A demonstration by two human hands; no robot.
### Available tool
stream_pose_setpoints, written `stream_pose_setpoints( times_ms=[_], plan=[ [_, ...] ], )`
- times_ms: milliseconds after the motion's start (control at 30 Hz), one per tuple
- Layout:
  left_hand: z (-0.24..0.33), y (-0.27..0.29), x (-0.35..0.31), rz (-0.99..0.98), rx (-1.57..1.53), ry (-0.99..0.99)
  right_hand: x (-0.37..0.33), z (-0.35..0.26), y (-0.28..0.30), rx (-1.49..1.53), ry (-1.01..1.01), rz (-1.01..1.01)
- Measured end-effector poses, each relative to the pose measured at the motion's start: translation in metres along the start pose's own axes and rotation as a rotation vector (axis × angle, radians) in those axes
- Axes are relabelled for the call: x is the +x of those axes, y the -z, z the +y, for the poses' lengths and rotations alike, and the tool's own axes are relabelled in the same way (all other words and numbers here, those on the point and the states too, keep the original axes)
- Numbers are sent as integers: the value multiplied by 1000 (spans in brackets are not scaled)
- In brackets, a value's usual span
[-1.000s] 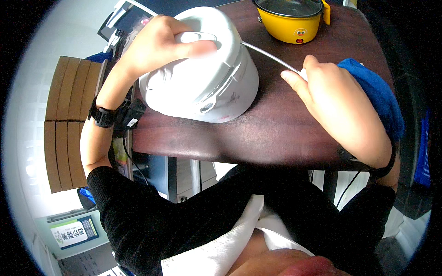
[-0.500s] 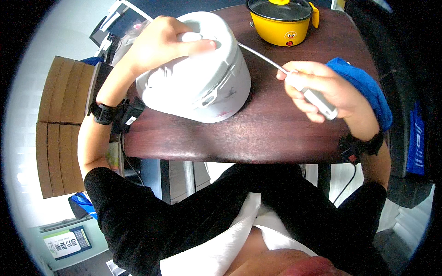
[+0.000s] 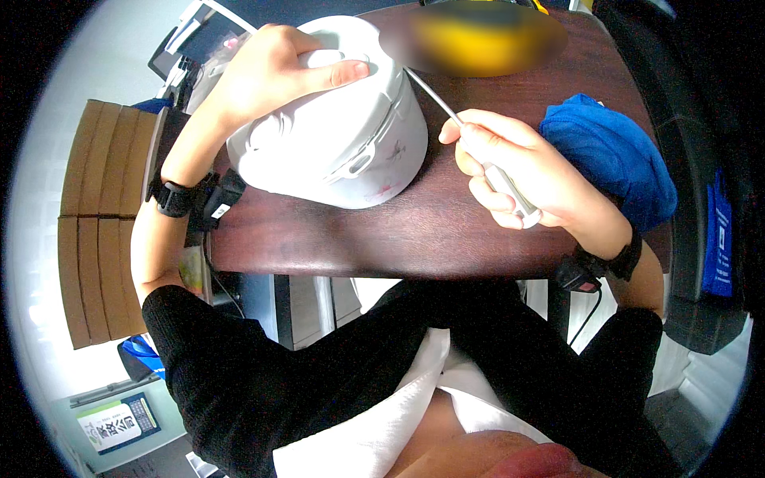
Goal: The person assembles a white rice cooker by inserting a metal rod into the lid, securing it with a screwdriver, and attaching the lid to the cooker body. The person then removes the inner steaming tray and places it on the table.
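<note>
A white rice cooker [image 3: 343,171] with a floral print stands on the dark table, tilted toward the left. My left hand [image 3: 279,76] grips the handle on its lid, thumb laid along the top. In my right hand [image 3: 510,163] is a screwdriver [image 3: 434,97], fingers wrapped round its pale handle. The screwdriver's metal shaft points up and left at the cooker's right side, near the lid rim. Whether the tip touches the cooker I cannot tell.
Behind the cooker is a yellow electric pot [image 3: 478,40], blurred now. A crumpled blue cloth [image 3: 610,159] lies right of my right hand. Brown cardboard boxes [image 3: 100,271] stand at the left, and a black chair [image 3: 693,239] at the right. The dark wooden table [image 3: 343,243] ends before my lap.
My right hand has moved left and slightly down with the screwdriver, closer to the cooker. The cooker has shifted slightly left in view; my left hand keeps its hold on the lid handle.
</note>
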State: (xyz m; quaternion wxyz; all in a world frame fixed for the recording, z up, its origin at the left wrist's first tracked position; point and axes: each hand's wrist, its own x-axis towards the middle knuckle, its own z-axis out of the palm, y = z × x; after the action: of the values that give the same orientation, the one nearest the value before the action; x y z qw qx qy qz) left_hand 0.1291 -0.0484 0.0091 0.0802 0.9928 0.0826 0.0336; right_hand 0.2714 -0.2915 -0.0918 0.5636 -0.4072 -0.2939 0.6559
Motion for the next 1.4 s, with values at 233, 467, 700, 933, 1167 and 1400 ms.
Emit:
stream_pose_setpoints(
  times_ms=[233,467,700,933,1167,1400],
  plan=[
    [3,3,0,11,4,-30,8,4,-8,52,47,13],
    [-5,-1,2,57,-1,-49,14,-7,4,-93,16,23],
    [-2,2,1,53,15,-21,21,-1,-7,50,61,18],
    [0,1,-2,32,5,-1,24,3,-15,-45,110,93],
    [2,2,3,-11,-14,22,34,-8,-4,-512,91,241],
    [-4,4,5,0,-45,22,32,-22,7,-466,101,145]
  ],
)
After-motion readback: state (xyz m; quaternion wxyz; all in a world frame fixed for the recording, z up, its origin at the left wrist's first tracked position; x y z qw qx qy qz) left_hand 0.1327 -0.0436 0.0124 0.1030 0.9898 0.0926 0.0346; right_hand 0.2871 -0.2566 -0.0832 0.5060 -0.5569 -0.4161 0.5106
